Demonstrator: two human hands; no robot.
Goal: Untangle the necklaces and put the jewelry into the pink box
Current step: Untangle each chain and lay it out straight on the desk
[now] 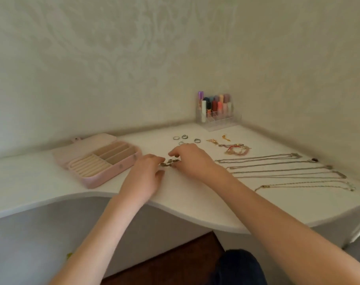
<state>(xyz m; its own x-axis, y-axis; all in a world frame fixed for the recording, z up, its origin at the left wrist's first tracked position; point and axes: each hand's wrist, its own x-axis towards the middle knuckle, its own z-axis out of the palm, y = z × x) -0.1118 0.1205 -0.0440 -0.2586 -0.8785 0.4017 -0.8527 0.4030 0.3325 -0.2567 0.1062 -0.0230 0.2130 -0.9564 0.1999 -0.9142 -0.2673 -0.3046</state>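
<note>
**Necklaces laid out, boxing not started**

Untangling looks mostly done: five necklaces (277,169) lie straight, side by side on the right of the worktop (195,202). Left hand (146,177) and right hand (191,159) pinch a small chain piece (169,162) between them, centre. Pink box (97,159) open at left, compartments look empty. Rings (185,139) and bracelets (235,149) loose at far side. Everything left to box, I'd say.
</note>
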